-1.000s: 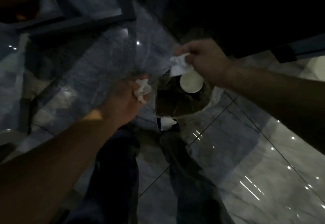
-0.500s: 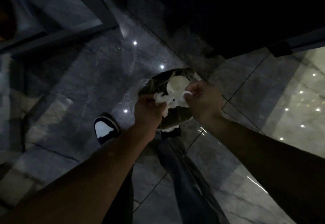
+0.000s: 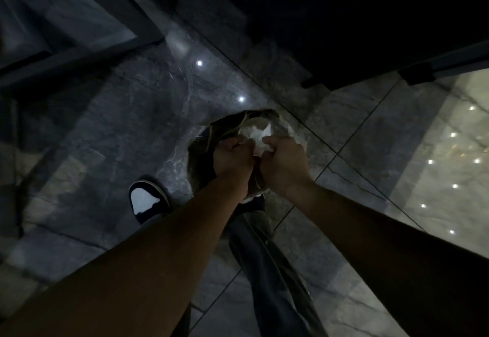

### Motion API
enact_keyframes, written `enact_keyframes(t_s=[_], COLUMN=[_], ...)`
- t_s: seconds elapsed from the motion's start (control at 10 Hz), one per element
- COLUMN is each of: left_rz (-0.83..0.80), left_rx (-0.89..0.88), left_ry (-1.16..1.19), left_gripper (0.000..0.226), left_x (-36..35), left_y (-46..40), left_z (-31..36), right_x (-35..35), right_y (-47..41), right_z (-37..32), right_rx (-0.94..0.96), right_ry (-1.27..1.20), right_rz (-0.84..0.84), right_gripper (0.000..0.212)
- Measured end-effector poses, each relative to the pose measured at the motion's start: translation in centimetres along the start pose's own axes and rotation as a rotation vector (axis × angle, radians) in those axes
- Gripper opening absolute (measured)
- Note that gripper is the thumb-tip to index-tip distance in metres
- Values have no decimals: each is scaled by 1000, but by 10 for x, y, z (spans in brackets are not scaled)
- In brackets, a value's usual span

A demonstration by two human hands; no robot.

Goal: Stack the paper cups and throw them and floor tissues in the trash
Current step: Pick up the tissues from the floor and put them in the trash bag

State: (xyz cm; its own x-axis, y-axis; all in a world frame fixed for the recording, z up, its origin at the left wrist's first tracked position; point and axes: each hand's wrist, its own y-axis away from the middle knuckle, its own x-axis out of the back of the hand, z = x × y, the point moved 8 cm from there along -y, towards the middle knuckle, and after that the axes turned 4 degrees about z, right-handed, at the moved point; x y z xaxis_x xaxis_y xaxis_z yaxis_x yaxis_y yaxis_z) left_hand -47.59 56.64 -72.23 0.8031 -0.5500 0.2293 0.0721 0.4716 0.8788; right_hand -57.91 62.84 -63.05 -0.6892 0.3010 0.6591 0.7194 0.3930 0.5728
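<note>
Crumpled white tissues sit bunched directly above the open mouth of the trash bin, pinched from both sides. A paper cup cannot be made out with certainty in the dim light. The left hand and right hand are drawn close together, both curled onto the wad, probably so that it drops into the bin rather than onto the polished floor. A shoe stands just beside the bin.

hands now together — tissues bunched, lower
</note>
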Motion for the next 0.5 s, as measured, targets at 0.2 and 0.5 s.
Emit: enact_keyframes(t_s=[0.2,0.5], left_rz=[-56,-106], left_rx=[65,49], left_ry=[20,14], left_gripper=[34,33], left_x=[4,37], left_y=[4,55], left_z=[-9,8], right_x=[1,23], right_y=[8,39], right_z=[10,-3], right_rx=[-61,22], right_ry=[-62,-78], right_rz=[-56,-127], right_gripper=[32,17])
